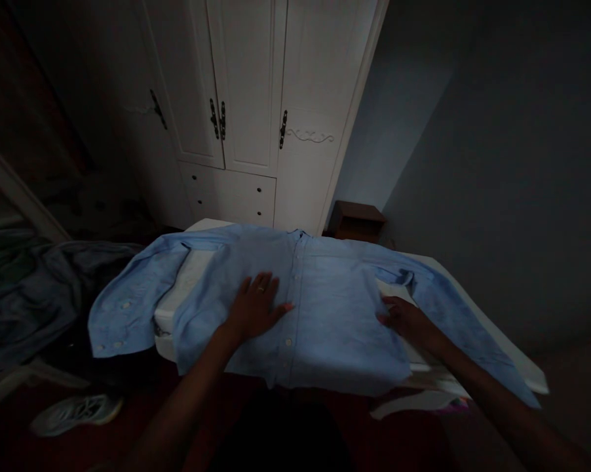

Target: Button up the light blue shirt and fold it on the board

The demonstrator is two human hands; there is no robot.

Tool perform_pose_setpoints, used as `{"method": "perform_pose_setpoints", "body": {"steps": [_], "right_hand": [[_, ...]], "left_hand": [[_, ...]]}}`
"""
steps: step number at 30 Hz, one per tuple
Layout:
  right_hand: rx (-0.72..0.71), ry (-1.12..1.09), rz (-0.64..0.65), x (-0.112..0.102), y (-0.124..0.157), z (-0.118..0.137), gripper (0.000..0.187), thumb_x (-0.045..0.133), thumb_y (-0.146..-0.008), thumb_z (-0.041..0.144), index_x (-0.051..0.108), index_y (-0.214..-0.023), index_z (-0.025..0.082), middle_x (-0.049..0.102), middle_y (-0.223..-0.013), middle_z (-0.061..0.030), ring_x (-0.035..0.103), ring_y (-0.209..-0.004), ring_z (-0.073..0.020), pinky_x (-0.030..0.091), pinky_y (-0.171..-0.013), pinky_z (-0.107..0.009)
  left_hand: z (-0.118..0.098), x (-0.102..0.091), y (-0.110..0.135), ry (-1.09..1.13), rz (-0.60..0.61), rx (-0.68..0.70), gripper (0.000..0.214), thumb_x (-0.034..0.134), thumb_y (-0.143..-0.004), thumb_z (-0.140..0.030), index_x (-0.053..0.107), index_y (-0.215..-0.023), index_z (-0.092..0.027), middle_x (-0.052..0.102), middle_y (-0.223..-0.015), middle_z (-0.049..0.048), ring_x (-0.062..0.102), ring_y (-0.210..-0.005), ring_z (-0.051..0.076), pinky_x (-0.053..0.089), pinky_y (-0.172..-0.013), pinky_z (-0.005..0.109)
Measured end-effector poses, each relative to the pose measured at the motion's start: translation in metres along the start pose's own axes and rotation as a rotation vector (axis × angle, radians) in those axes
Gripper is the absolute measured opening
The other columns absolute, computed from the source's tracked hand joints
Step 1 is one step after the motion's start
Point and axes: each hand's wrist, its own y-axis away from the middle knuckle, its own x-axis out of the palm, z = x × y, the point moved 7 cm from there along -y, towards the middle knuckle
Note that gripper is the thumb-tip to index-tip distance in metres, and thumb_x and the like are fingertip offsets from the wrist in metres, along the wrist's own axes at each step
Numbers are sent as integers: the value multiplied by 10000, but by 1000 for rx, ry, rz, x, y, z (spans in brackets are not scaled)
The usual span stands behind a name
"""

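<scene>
A light blue button-up shirt lies front side up, its button line running down the middle and its sleeves spread to either side. My left hand rests flat on the left front panel with fingers spread; a ring shows on one finger. At the right side edge of the shirt body, my right hand has thumb and fingers drawn together on the fabric. Under the shirt is a white padded surface, visible between the left sleeve and the body. The left cuff hangs over its edge.
A white wardrobe with dark handles stands beyond the shirt. A small brown nightstand is beside it. Dark clothes are heaped at the left, and a grey shoe sits on the red floor.
</scene>
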Motion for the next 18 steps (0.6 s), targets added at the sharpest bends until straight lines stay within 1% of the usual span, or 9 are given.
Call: {"method": "perform_pose_setpoints", "body": {"steps": [3,6,10,12,14,16,18], "right_hand": [[71,-170,117,5,20,-3,625,638,-698,531,537,-1195,166,548,-686,15,570,-590,-178,446,-494,-286],[90,-272,196,5,42,-3,665,676,-668,566,522,-1183,174,491,-659,38,533,-575,-159,432,-471,-268],[111,-322,249,5,70,-16,637,719,-652,560,527,-1142,202,434,-629,58,473,-523,-129,407,-432,-246],[142,-324,279,6,82,-29,600,733,-657,549,533,-1121,226,461,-635,49,491,-516,-130,408,-421,-240],[190,-280,329,6,92,-44,515,732,-669,547,554,-1043,240,521,-644,29,524,-505,-135,401,-413,-234],[212,-211,383,4,97,-52,412,703,-702,557,571,-920,232,585,-659,-2,558,-504,-145,400,-417,-235],[178,-126,333,-9,92,-48,376,674,-721,575,574,-792,220,615,-653,-24,580,-522,-160,411,-432,-245]], "left_hand": [[-4,-1,15,-15,0,6,815,260,-896,-717,406,-1465,-153,327,-1544,180,256,-1455,326,171,-1180,532],[-12,2,33,-34,-23,28,824,270,-885,-730,391,-1479,-171,322,-1548,169,247,-1457,335,177,-1181,539],[-26,9,65,-58,-105,50,948,380,-780,-814,310,-1521,-226,316,-1550,160,243,-1455,353,167,-1182,562],[-32,11,82,-55,-132,74,984,435,-748,-814,252,-1539,-259,312,-1555,141,235,-1457,354,175,-1181,571],[-36,9,94,-35,-125,105,950,463,-757,-783,239,-1540,-294,326,-1551,117,254,-1452,346,208,-1174,570],[-36,1,97,-1,-84,116,859,451,-787,-758,322,-1511,-313,367,-1533,103,310,-1431,343,267,-1151,565],[-33,-11,89,49,-17,90,752,413,-824,-743,469,-1433,-306,462,-1477,105,423,-1367,337,364,-1099,534]]}}
